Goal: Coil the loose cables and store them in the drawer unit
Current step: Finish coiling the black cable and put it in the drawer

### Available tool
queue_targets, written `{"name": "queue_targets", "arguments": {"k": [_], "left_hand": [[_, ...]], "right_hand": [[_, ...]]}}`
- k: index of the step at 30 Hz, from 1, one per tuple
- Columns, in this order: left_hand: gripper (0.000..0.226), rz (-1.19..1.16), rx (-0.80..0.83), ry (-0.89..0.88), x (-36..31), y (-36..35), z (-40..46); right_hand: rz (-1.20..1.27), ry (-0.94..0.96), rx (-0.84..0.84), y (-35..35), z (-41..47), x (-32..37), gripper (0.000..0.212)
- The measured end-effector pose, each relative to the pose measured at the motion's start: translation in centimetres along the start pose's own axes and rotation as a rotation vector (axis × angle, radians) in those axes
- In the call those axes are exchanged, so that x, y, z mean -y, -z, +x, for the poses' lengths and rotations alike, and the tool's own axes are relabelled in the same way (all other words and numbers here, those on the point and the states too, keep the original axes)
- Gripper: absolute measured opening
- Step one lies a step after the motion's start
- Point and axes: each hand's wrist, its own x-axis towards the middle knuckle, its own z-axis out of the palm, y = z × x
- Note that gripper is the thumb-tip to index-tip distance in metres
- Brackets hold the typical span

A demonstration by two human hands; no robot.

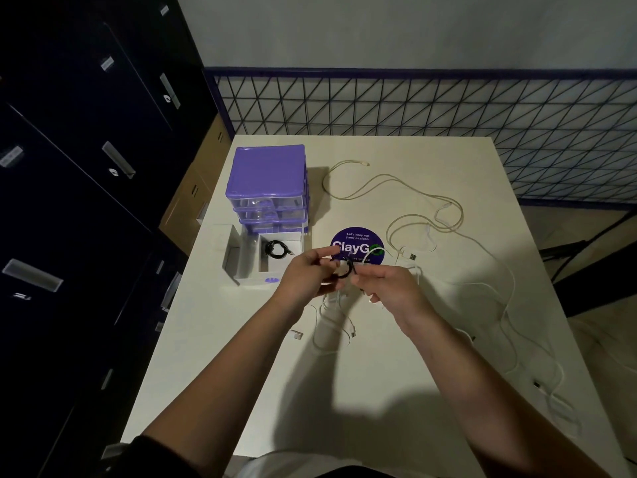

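My left hand (305, 276) and my right hand (389, 284) meet above the middle of the white table (241, 357), both pinching a small black cable coil (344, 270). The purple drawer unit (267, 188) stands at the table's back left. Its bottom drawer (248, 267) is pulled out toward me, and a coiled black cable (277, 249) lies in it. Several loose white and beige cables (444, 215) sprawl over the right half of the table, and more white cable (331, 326) lies under my hands.
A round purple sticker (358, 243) marks the table just beyond my hands. Dark filing cabinets (86, 201) stand to the left, with cardboard boxes (196, 191) beside the table. A black wire fence (413, 105) runs behind the table's far edge.
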Motion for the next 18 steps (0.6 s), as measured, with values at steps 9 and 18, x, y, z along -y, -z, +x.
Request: {"name": "queue_targets", "arguments": {"k": [9, 18], "left_hand": [[0.032, 0.136, 0.036, 0.049, -0.53, 0.10, 0.26], [0.043, 0.088, 0.079, 0.074, -0.37, 0.89, 0.15]], "right_hand": [[-0.151, 0.092, -0.080, -0.16, 0.99, -0.53, 0.025], [-0.191, 0.176, -0.066, 0.34, 1.14, -0.65, 0.018]]}}
